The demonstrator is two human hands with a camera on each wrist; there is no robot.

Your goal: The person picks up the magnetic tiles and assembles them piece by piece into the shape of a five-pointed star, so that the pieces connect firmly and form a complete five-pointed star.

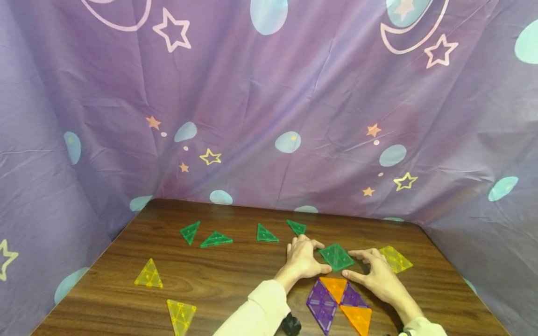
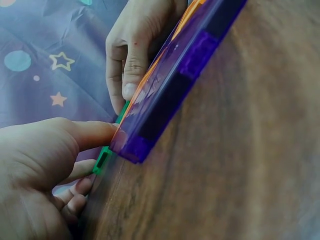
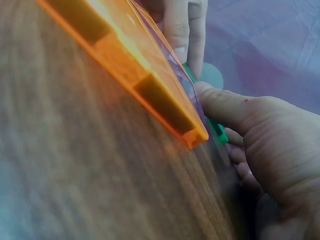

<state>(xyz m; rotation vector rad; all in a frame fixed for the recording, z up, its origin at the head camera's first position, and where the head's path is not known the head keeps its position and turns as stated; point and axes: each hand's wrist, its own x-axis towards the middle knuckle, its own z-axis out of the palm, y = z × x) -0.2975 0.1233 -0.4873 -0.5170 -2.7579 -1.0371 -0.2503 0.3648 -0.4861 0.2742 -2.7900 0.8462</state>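
Fingers (image 1: 357, 253) and thumbs (image 1: 350, 275): pinched on green diamond (image 1: 336, 257) | left corner is held by left hand (image 1: 303, 259), right corner by right hand (image 1: 375, 272), probably so neither side swings | diamond placed right of lower centre, just above orange-purple cluster (image 1: 322, 303), thumbs set on its near edges | yellow diamond (image 1: 396, 260) seen at lower right, beside right hand

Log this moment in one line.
left hand: left of green diamond | right hand: right of it | orange triangles and purple triangles: nearer person
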